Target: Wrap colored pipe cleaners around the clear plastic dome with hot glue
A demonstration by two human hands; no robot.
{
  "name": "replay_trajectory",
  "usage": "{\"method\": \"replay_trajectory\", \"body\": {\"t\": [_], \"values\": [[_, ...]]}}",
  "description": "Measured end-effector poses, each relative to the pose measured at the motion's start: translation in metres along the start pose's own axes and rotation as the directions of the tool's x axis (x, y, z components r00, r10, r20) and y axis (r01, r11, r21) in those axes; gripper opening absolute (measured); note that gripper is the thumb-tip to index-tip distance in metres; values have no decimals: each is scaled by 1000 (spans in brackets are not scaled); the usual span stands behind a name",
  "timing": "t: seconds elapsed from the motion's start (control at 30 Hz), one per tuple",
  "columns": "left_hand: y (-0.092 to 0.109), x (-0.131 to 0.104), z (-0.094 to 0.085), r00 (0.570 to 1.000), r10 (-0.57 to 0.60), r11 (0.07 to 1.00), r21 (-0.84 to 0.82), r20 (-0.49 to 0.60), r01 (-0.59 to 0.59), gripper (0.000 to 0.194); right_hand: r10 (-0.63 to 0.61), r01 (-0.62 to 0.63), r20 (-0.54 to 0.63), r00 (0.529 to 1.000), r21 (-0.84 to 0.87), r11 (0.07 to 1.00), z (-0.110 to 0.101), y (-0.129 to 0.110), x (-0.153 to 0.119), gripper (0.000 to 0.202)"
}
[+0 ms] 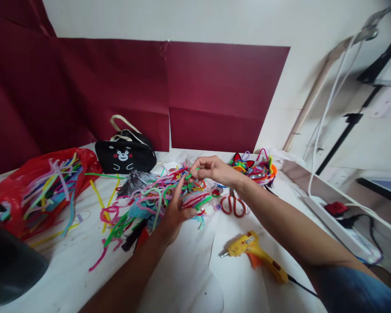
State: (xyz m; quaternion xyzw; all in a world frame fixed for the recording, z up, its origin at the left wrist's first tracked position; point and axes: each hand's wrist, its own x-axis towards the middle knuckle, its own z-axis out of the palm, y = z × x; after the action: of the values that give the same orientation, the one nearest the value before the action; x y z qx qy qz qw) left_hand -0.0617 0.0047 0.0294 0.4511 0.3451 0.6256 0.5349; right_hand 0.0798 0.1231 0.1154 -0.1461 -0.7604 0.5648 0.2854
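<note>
A small green pipe cleaner piece (pixel 188 177) is pinched in the fingertips of my right hand (pixel 211 170), above a tangled heap of colourful pipe cleaners (pixel 150 195). Just left of it, my left hand (pixel 177 213) has its index finger raised to the green piece and its thumb held apart. Whether the left fingertips grip the piece too is too small to tell. Red-handled scissors (pixel 233 205) lie right of the heap. Nearer the front, a yellow glue gun (pixel 252 247) rests on the white table, nozzle pointing left.
At the left are a red bag of pipe cleaners (pixel 91 161) and a dark container (pixel 13 265). A black bear-face bag (pixel 127 154) stands behind the heap. Finished colourful pieces (pixel 243 164) lie at the back right, and a power strip (pixel 342 228) runs along the right edge.
</note>
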Motion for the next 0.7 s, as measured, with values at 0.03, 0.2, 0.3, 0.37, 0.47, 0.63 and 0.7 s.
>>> {"method": "replay_trajectory", "body": {"t": [0.03, 0.2, 0.3, 0.37, 0.47, 0.63, 0.7], "values": [[-2, 4, 0, 999, -16, 1000, 26, -40, 18, 91, -2, 2, 21, 1000, -2, 1000, 2, -1, -2, 20], [-6, 18, -3, 996, -48, 960, 271, -78, 68, 55, -29, 31, -60, 998, 28, 999, 0, -6, -6, 16], [-5, 19, -2, 990, -66, 942, 320, -129, 104, 63, -56, 71, -207, 977, 67, 995, -5, -7, -5, 15], [-4, 19, -2, 981, -62, 937, 328, -184, 120, 70, -63, 90, -270, 961, 88, 992, -7, -6, -4, 15], [-6, 17, -6, 982, -44, 945, 310, -184, 101, 73, -69, 99, -332, 941, 74, 992, -10, -2, -3, 15], [-11, 13, -13, 1000, -29, 981, 190, -8, 30, 69, -4, 34, -364, 932, 78, 996, -14, 10, 0, 19], [-11, 11, -14, 1000, -19, 987, 161, 19, 15, 70, 8, 28, -349, 937, 98, 995, -15, 13, 1, 21]]}}
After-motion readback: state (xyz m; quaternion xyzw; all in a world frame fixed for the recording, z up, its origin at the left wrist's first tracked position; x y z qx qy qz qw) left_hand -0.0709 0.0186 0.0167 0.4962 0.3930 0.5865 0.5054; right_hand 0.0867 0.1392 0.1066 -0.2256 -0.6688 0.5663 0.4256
